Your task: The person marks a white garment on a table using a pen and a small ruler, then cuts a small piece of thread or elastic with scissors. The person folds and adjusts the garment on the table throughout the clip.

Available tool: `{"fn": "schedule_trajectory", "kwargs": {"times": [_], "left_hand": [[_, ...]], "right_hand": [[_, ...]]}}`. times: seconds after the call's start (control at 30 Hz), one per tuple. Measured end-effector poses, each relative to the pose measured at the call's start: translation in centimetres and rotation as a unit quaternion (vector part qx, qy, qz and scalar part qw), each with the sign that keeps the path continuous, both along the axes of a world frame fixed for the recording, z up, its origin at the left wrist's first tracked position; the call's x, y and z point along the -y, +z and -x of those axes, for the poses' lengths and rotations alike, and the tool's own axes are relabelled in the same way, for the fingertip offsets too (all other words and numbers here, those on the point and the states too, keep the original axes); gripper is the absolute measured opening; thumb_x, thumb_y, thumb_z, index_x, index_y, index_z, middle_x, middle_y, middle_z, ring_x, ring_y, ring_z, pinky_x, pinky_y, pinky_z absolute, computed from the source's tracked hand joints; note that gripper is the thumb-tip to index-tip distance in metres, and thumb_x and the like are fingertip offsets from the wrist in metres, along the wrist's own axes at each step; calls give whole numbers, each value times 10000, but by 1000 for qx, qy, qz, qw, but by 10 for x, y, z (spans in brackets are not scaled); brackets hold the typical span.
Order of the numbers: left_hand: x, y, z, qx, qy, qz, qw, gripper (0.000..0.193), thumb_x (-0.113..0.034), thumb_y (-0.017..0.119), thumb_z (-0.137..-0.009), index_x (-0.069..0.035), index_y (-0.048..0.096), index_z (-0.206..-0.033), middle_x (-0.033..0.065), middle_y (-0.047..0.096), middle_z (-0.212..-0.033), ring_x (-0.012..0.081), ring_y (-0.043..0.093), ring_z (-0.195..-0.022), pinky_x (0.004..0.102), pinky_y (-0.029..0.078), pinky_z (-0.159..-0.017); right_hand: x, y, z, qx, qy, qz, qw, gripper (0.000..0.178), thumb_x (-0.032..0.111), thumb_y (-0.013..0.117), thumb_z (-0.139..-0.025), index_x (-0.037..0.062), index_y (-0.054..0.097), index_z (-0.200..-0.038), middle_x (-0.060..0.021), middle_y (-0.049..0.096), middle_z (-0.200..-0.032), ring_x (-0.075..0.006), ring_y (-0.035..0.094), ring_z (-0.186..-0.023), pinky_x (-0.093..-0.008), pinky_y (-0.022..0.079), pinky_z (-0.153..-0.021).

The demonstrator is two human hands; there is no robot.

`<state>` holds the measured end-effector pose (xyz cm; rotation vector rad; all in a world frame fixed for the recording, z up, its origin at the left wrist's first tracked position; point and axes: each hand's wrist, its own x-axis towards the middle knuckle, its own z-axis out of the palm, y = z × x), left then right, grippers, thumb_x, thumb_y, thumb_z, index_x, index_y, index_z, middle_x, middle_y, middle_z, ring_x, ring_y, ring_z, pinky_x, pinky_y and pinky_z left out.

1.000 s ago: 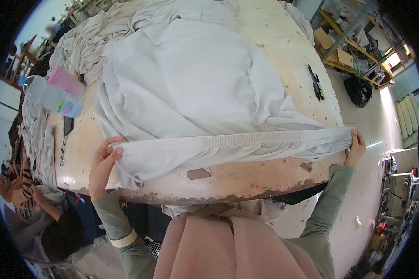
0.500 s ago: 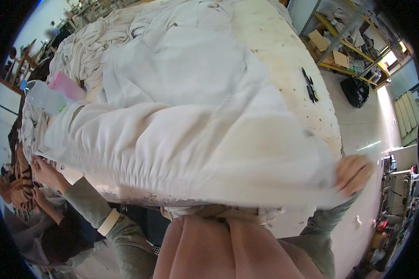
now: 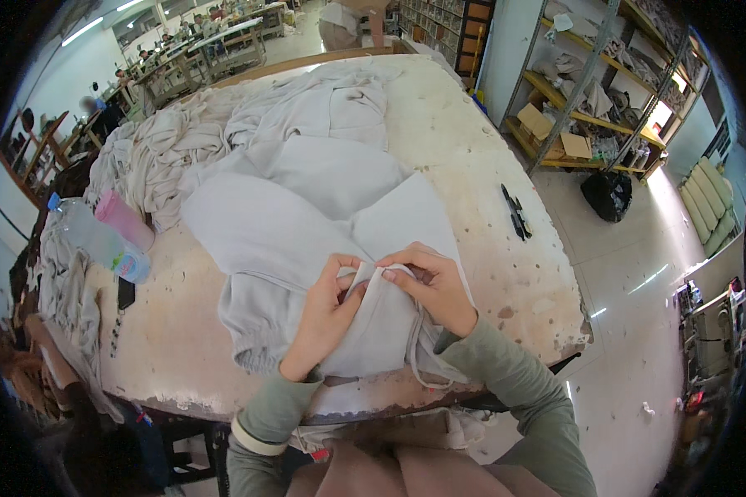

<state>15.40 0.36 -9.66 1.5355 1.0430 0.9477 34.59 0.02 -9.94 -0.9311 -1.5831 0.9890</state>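
A light grey garment [image 3: 307, 186] lies bunched on the table in front of me, with a gathered elastic cuff [image 3: 259, 358] at its near left. Both my hands meet over its near part. My left hand [image 3: 327, 311] pinches a fold of the cloth between thumb and fingers. Close beside it, my right hand [image 3: 431, 286] grips the neighbouring edge of the same garment, fingertips almost touching the left ones. Below the right hand a pale drawstring [image 3: 414, 356] hangs in a loop toward the table's near edge.
More pale garments [image 3: 162, 153] are heaped at the far left. A clear bottle [image 3: 99, 236] and a pink cup [image 3: 124, 219] stand at the left, near a dark phone-like object [image 3: 126, 292]. Dark thread snips or pens [image 3: 515, 214] lie at the right. A co-worker's arm [image 3: 58, 356] is at the left.
The garment, held stretched wide between both hands before, now lies bunched on the table. Both hands have come together in the middle, pinching its edge. The view has tilted up.
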Motion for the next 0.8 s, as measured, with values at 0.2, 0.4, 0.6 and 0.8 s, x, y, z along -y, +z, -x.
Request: {"fn": "schedule_trajectory", "kwargs": {"times": [0.2,0.4,0.6,0.8], "left_hand": [[-1,-23,-9,109,-14,89,990,122,-48,487,-957,-33,496,-1078,23,642,-773,12,473,-639,189,358,-544],[1,-44,-15,32,0,-53,998,96,-13,502,-936,-9,526,-1029,20,633,-765,28,470,-628,202,356,-547],[9,-32,-15,-21,32,-29,999,162,4,516,-914,-32,457,-1060,67,577,-719,91,477,-610,230,365,-561],[12,-15,-7,-76,-34,-81,993,235,-26,538,-908,-35,419,-1111,101,611,-890,121,528,-720,278,421,-629]], "right_hand": [[-1,-32,-6,-42,-20,101,994,179,48,681,-845,16,682,-1021,-26,630,-948,-91,575,-857,-232,456,-727],[2,-23,-6,-33,-17,79,996,208,77,709,-828,39,681,-1031,3,582,-840,-75,550,-766,-216,449,-683],[-4,-26,-14,3,26,121,992,153,77,705,-832,36,640,-964,24,560,-827,-60,518,-751,-210,437,-680],[-6,-30,-21,-40,-4,122,992,106,105,690,-854,52,621,-913,56,591,-762,-12,486,-626,-179,381,-537]]}}
